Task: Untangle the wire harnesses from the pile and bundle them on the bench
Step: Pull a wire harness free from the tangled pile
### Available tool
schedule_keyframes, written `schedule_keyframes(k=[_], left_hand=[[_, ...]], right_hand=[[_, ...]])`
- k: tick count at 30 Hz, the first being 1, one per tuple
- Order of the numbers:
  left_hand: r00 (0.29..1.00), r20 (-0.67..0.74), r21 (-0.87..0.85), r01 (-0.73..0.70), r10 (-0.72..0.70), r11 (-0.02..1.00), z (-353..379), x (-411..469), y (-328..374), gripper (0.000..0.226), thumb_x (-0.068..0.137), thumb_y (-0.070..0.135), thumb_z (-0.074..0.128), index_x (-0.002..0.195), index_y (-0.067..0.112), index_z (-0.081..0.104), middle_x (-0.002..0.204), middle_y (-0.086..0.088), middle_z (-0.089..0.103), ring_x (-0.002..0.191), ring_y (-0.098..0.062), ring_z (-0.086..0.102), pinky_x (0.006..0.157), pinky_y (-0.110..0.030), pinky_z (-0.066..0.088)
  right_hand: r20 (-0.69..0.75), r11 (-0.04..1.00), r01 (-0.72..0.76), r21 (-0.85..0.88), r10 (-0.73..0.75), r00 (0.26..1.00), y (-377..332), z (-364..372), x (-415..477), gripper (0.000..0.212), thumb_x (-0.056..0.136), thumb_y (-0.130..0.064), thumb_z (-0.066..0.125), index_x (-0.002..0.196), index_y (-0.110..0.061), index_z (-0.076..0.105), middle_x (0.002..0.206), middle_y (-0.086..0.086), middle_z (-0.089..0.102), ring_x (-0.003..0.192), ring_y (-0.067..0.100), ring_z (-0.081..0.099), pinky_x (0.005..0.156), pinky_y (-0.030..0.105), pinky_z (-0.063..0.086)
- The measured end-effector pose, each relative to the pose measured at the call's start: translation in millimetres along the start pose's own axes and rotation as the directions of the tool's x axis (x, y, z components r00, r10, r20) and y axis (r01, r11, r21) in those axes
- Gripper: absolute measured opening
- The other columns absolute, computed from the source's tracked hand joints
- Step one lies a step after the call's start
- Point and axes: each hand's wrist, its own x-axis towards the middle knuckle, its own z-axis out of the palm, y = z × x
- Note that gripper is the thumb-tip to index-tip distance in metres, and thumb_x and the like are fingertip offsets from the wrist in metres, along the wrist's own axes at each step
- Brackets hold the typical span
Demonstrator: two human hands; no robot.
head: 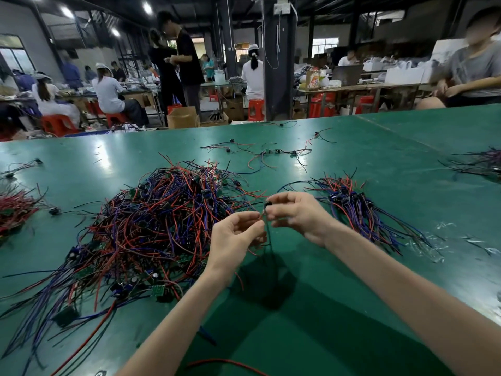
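A large tangled pile of red, blue and black wire harnesses with small green boards lies on the green bench, left of centre. A sorted bundle of harnesses lies fanned out to the right. Between them, above the bench, my right hand pinches the black component end of a single harness. My left hand pinches that harness's thin wires just below, and they hang down between my hands.
Loose harnesses lie scattered farther back on the bench. Another red bundle sits at the left edge and a dark pile at the right edge. A person sits at the far right corner. Workers sit at benches beyond.
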Motion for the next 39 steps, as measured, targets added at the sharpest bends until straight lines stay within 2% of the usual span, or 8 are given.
schedule_keyframes(k=[4,9,14,18,22,29,34,39], left_hand=[[0.997,-0.001,-0.035,0.080,-0.080,0.996,0,3,1,0.029,0.087,0.005,0.064,0.116,0.007,0.058,0.102,-0.005,0.067,0.094,-0.013,0.064,0.080,-0.022,0.055],[0.987,0.026,0.008,0.161,-0.161,0.987,-2,3,-2,0.026,0.091,0.010,0.061,0.117,0.011,0.055,0.114,-0.008,0.062,0.104,-0.019,0.061,0.076,-0.023,0.054],[0.988,-0.020,0.058,0.157,-0.156,0.986,4,5,-9,0.019,0.091,-0.004,0.055,0.100,0.012,0.056,0.101,-0.009,0.061,0.092,-0.024,0.060,0.078,-0.033,0.055],[0.985,-0.016,-0.064,0.169,-0.170,0.984,-2,5,-8,0.021,0.090,-0.010,0.049,0.101,0.007,0.053,0.094,-0.009,0.059,0.075,-0.017,0.058,0.066,-0.023,0.054],[0.979,-0.053,-0.088,0.194,-0.199,0.977,-7,9,-7,0.022,0.090,-0.010,0.043,0.106,0.001,0.052,0.094,-0.011,0.060,0.073,-0.017,0.060,0.070,-0.027,0.055],[0.970,-0.094,-0.184,0.206,-0.226,0.961,-9,14,-5,0.024,0.092,-0.012,0.039,0.110,-0.002,0.051,0.098,-0.015,0.059,0.080,-0.022,0.064,0.064,-0.021,0.058],[0.975,-0.147,-0.353,0.106,-0.166,0.930,-15,14,2,0.025,0.099,-0.004,0.039,0.119,0.009,0.046,0.102,-0.014,0.055,0.077,-0.023,0.063,0.063,-0.024,0.058],[0.992,-0.070,-0.430,0.064,-0.104,0.901,-13,11,16,0.042,0.092,-0.011,0.037,0.120,0.017,0.051,0.103,-0.015,0.064,0.075,-0.020,0.066,0.066,-0.026,0.057]], right_hand=[[-0.245,0.997,0.045,0.061,-0.028,0.969,-42,-15,80,0.019,0.082,0.016,0.059,0.094,0.001,0.057,0.084,0.018,0.062,0.062,0.019,0.063,0.059,0.020,0.056],[-0.258,0.999,-0.052,-0.016,0.046,0.965,-62,-32,144,0.083,0.088,-0.013,0.066,0.150,-0.005,0.011,0.152,0.016,0.025,0.126,0.032,0.044,0.106,0.040,0.040],[-0.176,0.848,-0.040,-0.529,-0.064,0.982,-35,18,152,0.042,0.087,-0.016,0.067,0.123,0.001,0.054,0.087,0.005,0.059,0.065,0.011,0.048,0.055,0.022,0.042],[0.198,0.681,0.144,-0.718,0.002,0.980,-21,83,135,0.038,0.080,-0.042,0.072,0.101,-0.012,0.065,0.091,0.005,0.065,0.074,0.014,0.057,0.057,0.021,0.045],[0.301,0.379,0.292,-0.878,-0.035,0.953,-13,120,127,0.024,0.079,-0.022,0.074,0.098,-0.007,0.073,0.098,0.009,0.072,0.089,0.017,0.064,0.079,0.024,0.048],[0.046,0.926,0.280,-0.253,-0.278,0.960,-36,118,92,0.010,0.086,0.000,0.062,0.094,-0.002,0.056,0.078,0.010,0.062,0.066,0.018,0.059,0.071,0.030,0.054],[0.066,0.942,0.229,0.247,-0.252,0.965,-48,74,52,0.014,0.086,0.009,0.053,0.089,-0.004,0.052,0.086,0.014,0.061,0.073,0.022,0.061,0.068,0.029,0.056],[0.154,0.969,0.142,0.204,-0.175,0.972,-20,30,16,0.020,0.086,0.012,0.049,0.089,-0.007,0.053,0.087,0.012,0.065,0.074,0.022,0.064,0.071,0.030,0.057]])
